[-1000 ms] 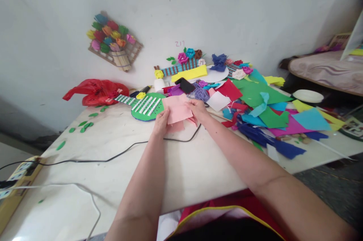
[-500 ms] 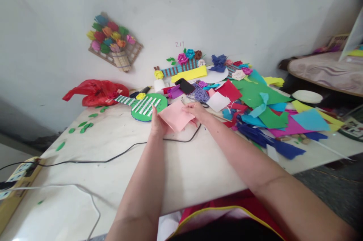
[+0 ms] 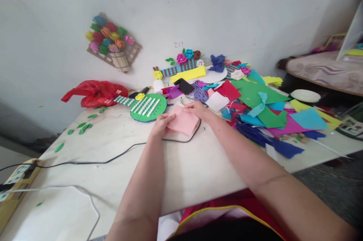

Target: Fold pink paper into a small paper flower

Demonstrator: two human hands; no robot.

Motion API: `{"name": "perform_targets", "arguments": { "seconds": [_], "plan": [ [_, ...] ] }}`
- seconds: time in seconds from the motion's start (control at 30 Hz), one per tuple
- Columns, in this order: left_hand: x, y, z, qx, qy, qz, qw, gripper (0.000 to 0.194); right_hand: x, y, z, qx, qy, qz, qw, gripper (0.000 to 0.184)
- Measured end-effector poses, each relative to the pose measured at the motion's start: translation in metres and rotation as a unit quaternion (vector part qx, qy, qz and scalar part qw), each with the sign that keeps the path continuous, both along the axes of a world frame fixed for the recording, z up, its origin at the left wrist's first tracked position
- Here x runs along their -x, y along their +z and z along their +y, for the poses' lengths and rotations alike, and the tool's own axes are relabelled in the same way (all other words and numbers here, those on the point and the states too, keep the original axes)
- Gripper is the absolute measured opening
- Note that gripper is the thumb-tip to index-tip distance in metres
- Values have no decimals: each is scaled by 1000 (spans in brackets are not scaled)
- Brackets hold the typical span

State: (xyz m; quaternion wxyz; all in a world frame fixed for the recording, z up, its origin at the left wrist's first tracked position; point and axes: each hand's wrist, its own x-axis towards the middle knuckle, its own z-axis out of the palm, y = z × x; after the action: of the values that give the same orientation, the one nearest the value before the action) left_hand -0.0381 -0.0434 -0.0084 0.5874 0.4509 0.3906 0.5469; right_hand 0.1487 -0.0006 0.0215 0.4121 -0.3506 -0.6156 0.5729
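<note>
Pink paper sheet (image 3: 183,122), at the clock's centre, held between my two hands over the pale table (image 3: 198,176); contact with the tabletop cannot be determined. My left hand (image 3: 162,123) is clamped on its nine-o'clock side, thumb on the upper face; my right hand (image 3: 196,110) pinches its one-o'clock edge between thumb and fingers. A black cable (image 3: 177,140) curves past at six o'clock. Near twelve lies a black smartphone (image 3: 185,86); at one, a tangle of purple cord (image 3: 200,94). Toward ten rests a green guitar-shaped cutout (image 3: 149,107) with white strips, its neck reaching toward a red plastic bag (image 3: 98,94). Green leaf cutouts (image 3: 81,125) are scattered at nine. Large green paper (image 3: 253,90) lies toward two; dark blue crepe paper (image 3: 287,149), between three and four. On the wall, between ten and eleven, hangs a multicoloured flower bouquet (image 3: 110,36).
</note>
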Motion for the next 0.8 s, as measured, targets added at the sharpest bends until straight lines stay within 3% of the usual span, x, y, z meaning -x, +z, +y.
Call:
{"name": "perform_targets", "arguments": {
  "seconds": [0.5, 0.8],
  "plan": [
    [0, 1, -2, 16, -29, 54, 998, 27, -3, -1, 3, 58, 52, -7, 997, 23],
    [-4, 4, -1, 8, 9, -23, 1000, 29, -4, -4, 8, 20, 53, 12, 998, 21]
  ]
}}
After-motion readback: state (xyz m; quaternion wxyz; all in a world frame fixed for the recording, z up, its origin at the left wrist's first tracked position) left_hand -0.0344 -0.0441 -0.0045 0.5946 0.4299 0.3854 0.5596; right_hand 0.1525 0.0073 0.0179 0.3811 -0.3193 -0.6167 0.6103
